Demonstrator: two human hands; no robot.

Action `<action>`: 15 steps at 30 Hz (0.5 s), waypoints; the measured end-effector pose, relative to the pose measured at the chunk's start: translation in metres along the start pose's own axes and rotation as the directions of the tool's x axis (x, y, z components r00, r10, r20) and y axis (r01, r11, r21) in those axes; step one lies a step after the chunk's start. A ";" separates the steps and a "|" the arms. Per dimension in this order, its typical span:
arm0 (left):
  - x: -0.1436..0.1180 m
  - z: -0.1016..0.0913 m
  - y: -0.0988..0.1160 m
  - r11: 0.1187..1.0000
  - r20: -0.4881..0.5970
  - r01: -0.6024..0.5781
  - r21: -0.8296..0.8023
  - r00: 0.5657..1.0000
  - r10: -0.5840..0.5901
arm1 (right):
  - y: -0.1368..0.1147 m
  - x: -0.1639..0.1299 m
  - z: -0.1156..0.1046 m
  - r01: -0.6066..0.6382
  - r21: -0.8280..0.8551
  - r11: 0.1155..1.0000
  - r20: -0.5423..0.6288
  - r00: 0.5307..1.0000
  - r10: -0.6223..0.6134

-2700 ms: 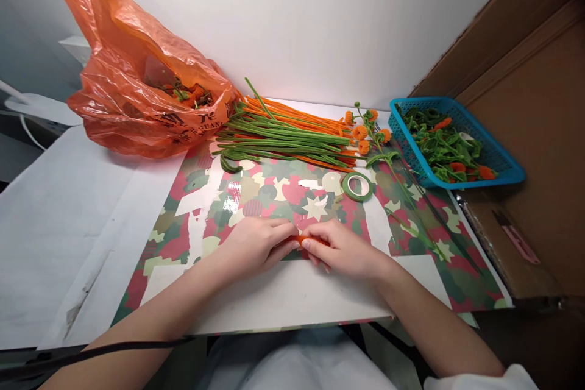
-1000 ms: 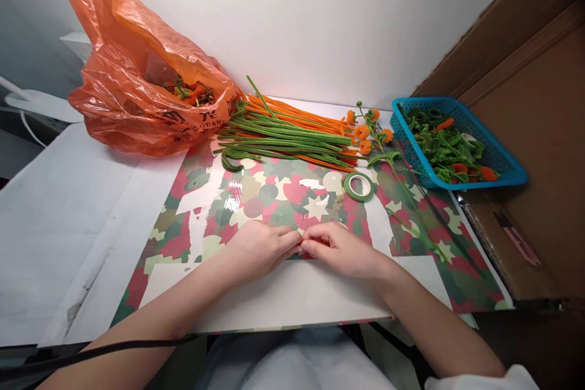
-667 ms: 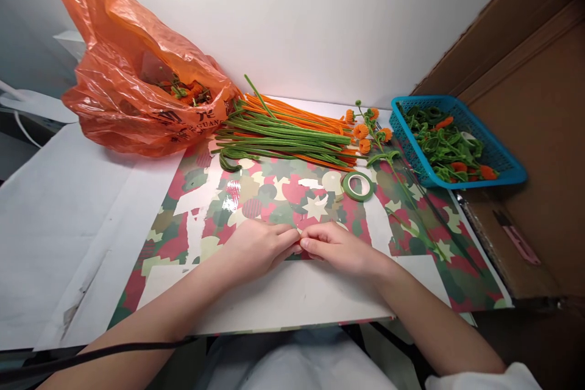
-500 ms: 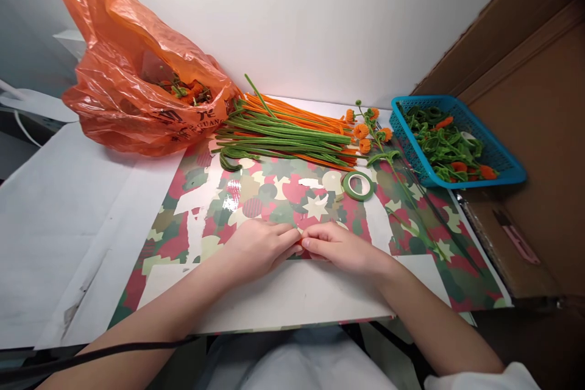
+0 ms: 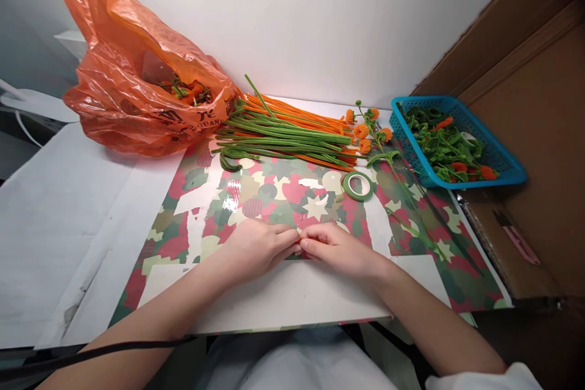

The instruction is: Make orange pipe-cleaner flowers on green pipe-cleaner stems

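Observation:
My left hand [image 5: 262, 248] and my right hand [image 5: 336, 248] meet fingertip to fingertip over the front of the patterned board. Both are closed in a pinch on a small orange piece [image 5: 300, 240]; only a sliver of it shows, and the fingers hide its shape. Beyond them lies a bundle of green pipe cleaners [image 5: 292, 131] with orange pipe cleaners [image 5: 292, 111] behind. A roll of green floral tape [image 5: 358, 186] lies flat behind my right hand. To its right rests a stem with orange pipe-cleaner flowers [image 5: 361, 131] and green leaves.
An orange plastic bag [image 5: 150, 128] with flower pieces inside stands at the back left. At the right, a blue basket [image 5: 484, 134] holds green and orange pieces. A pink-handled cutter [image 5: 521, 244] lies on cardboard below it. White board [image 5: 292, 301] lines the front edge.
Almost nothing differs. My fingertips have shifted very slightly around the orange piece, and less of it shows now. Everything on the table stays in place.

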State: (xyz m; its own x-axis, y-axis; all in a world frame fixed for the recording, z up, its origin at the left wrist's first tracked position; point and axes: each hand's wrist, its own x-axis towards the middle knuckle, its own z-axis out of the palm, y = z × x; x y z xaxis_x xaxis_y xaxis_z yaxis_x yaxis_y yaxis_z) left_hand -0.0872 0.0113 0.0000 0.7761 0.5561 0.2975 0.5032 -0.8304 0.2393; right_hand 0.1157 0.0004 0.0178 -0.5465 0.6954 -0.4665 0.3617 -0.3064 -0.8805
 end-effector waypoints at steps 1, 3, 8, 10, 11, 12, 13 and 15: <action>0.001 -0.001 0.001 1.000 -0.003 -0.003 -0.005 1.000 0.003 | 0.000 0.000 -0.001 -0.005 0.007 1.000 0.016 1.000 0.005; 0.002 -0.002 0.002 1.000 -0.006 -0.007 -0.007 1.000 0.006 | -0.001 0.000 -0.003 -0.016 0.024 1.000 0.053 0.999 0.014; 0.003 -0.003 0.004 1.000 -0.002 0.001 -0.009 1.000 -0.001 | -0.005 -0.002 -0.004 0.008 -0.069 0.998 0.054 0.999 -0.005; 0.002 -0.003 0.002 1.000 -0.006 0.003 0.003 1.000 -0.003 | -0.006 -0.003 -0.003 0.043 -0.132 0.990 0.021 0.999 -0.040; 0.001 -0.003 0.001 1.000 -0.010 0.002 0.013 1.000 -0.002 | -0.006 -0.003 -0.002 0.062 -0.160 0.985 0.005 0.998 -0.062; 0.001 -0.002 0.000 1.000 -0.016 0.000 0.024 1.000 0.000 | -0.005 -0.003 -0.001 0.082 -0.183 0.980 -0.007 0.996 -0.085; 0.001 -0.002 -0.001 0.999 -0.020 -0.003 0.035 1.000 0.003 | -0.005 -0.002 0.000 0.101 -0.203 0.974 -0.017 0.994 -0.107; 0.000 -0.003 -0.002 0.999 -0.025 -0.006 0.051 1.000 0.007 | -0.004 -0.002 0.001 0.134 -0.227 0.965 -0.032 0.989 -0.145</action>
State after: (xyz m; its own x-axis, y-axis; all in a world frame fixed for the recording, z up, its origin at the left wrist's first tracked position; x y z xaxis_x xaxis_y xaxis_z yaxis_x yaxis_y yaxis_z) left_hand -0.0892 0.0128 0.0019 0.7703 0.5506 0.3218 0.5170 -0.8346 0.1903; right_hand 0.1142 -0.0004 0.0221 -0.5687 0.7529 -0.3312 0.4472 -0.0550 -0.8927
